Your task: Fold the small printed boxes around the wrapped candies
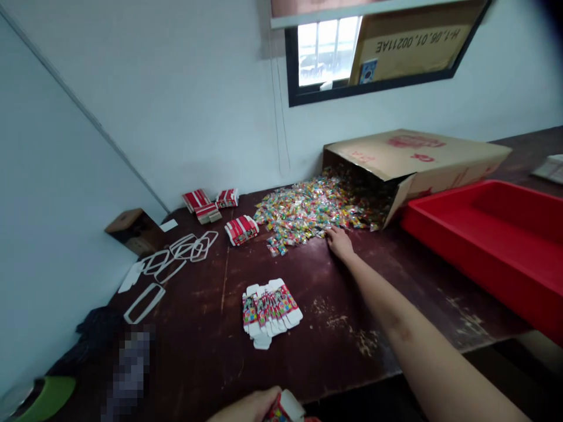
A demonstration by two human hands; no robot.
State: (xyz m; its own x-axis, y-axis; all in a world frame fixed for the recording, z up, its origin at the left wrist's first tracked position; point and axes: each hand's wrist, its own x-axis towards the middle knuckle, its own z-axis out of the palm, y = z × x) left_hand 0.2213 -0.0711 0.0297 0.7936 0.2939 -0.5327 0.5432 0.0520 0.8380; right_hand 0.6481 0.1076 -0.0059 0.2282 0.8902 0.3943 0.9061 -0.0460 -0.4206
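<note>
A heap of small wrapped candies [308, 205] in many colours spills over the dark table. At its near right edge is my right hand [339, 241], fingertips curled down against the candies; what lies within the fingers is hidden. Low in the view, my left hand [259, 403] grips a small printed carton [281, 408] with a white flap standing up, partly cut off by the frame. Between the hands and the heap, a fanned stack of flat, unfolded cartons [270, 308] lies on the tabletop, red and multicoloured with white flaps.
Behind the heap a large cardboard box [417, 155] lies on its side, mouth toward the candies. A red tray [492, 234] stands at the right. Red-and-white packs [241, 230], white band loops [169, 258] and a small brown box [136, 230] sit left. A green object [55, 398] is lower left.
</note>
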